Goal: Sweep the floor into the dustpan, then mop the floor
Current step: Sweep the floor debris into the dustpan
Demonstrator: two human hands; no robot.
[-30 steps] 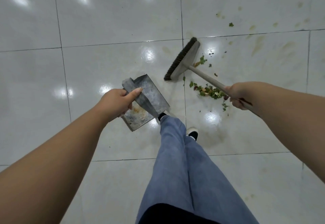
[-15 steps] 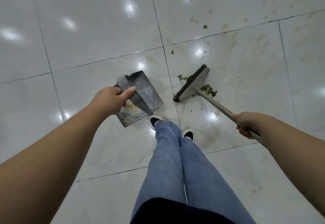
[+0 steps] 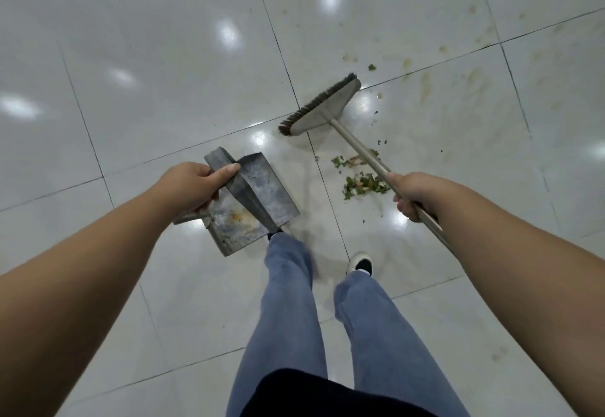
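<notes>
Head view looks down on a glossy white tiled floor (image 3: 137, 66), wide and bare to the left and far side, with dark grout lines crossing it and yellowish smears toward the upper right. Two legs in blue jeans (image 3: 288, 312) stand at the bottom centre, one dark shoe with a white toe (image 3: 360, 263) showing on the right leg.

Left hand (image 3: 188, 187) curls around the handle strap of a grey metal dustpan (image 3: 258, 200), thumb laid along the strap; the pan is tilted, and I cannot tell whether its low edge, beside the left leg, touches the tiles. Some orange-brown residue sits inside it.

Right hand (image 3: 412, 195) is closed tight around the pale handle of the broom (image 3: 322, 107), whose dark bristles point left, well ahead of the pan.

Green scraps (image 3: 363, 185) lie in a loose pile on the floor under the handle, just left of the right hand, between broom head and feet. One stray bit (image 3: 372, 67) lies beyond the broom head.
</notes>
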